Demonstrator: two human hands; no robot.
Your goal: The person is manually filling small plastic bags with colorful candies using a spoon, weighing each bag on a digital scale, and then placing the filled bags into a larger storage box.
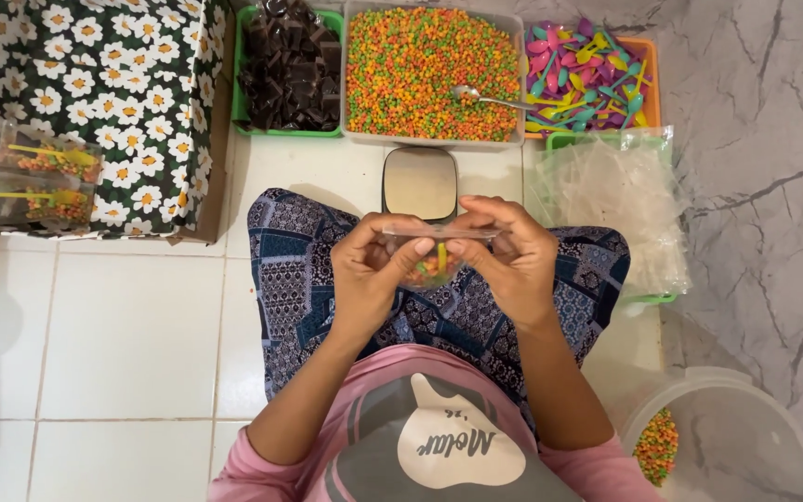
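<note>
Both my hands hold a small clear plastic pouch (433, 264) over my lap. It has orange and green candy bits and a yellow plastic spoon inside. My left hand (369, 270) pinches its left side and top edge. My right hand (510, 258) pinches the right side. Just beyond my hands a small kitchen scale (419, 180) sits on the white tiled floor. Further away a clear tub (434, 74) is full of orange and green candy bits with a metal spoon (485, 97) lying in it.
A green basket of dark brown wrapped pieces (290, 65) is left of the tub. An orange basket of coloured plastic spoons (590, 76) is right of it. A stack of empty clear pouches (617, 200) lies at right. Filled pouches (34, 181) rest on a flowered box. A round lidded tub (717, 437) is at lower right.
</note>
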